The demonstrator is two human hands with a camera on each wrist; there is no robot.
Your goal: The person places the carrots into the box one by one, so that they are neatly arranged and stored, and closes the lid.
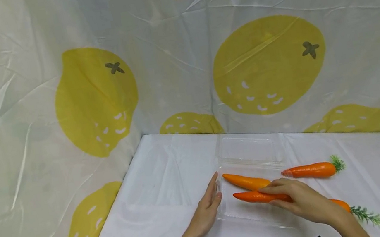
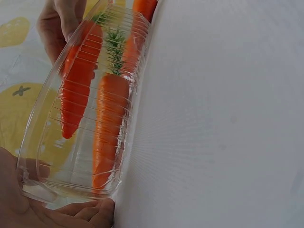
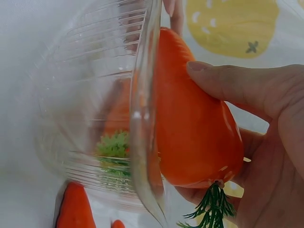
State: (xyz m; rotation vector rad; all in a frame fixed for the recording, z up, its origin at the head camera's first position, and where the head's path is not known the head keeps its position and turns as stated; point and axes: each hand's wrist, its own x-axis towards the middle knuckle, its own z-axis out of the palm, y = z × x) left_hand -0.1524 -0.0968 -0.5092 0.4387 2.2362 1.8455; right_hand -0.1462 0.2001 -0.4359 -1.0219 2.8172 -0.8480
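A: The right hand (image 1: 299, 197) pinches a glossy orange-red carrot (image 1: 256, 196) by its thick end, thumb and fingers parted by the root's width.

B: And the left hand (image 1: 207, 210)?

A: Fingers nearly straight, resting against the end wall of the clear plastic clamshell (image 1: 241, 214), not clasping it.

B: How would that carrot handle?

A: Light and firm, I'd guess, slightly slick. Keep to the thick end; the green tuft (image 3: 212, 206) looks flimsy. The clamshell's thin walls would probably flex, so press gently.

B: Where is the carrot?

A: Over the clamshell's base, tip toward the left hand, near a lighter orange carrot (image 1: 245, 180) inside. Two more lie rightward on white cloth (image 1: 149, 234).
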